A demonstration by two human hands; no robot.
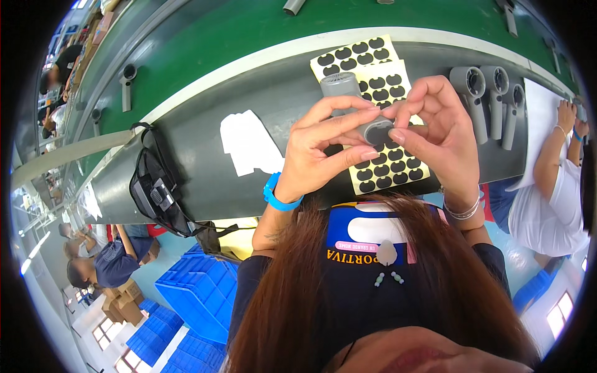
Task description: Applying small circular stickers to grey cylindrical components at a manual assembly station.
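Observation:
My left hand (pixel 323 149), with a blue wristband, grips a grey cylindrical plastic part (pixel 343 86) around its lower end. My right hand (pixel 438 133), with thin bracelets at the wrist, pinches the same part's round dark end face (pixel 377 132) with thumb and fingertips. Both hands hover over yellow backing sheets (pixel 388 173) that carry rows of black oval stickers. A second such sheet (pixel 357 53) lies further up the grey worktop (pixel 186 143). Whether a sticker is under my fingertips is hidden.
Three grey handled parts (pixel 488 93) lie to the right, with white paper pieces (pixel 249 146) to the left. A black bag (pixel 155 193) hangs off the worktop's edge. Beyond runs a green conveyor (pixel 217 37) with grey parts (pixel 127 81). A co-worker in white (pixel 547 199) works on the right; blue crates (pixel 193 292) stand below.

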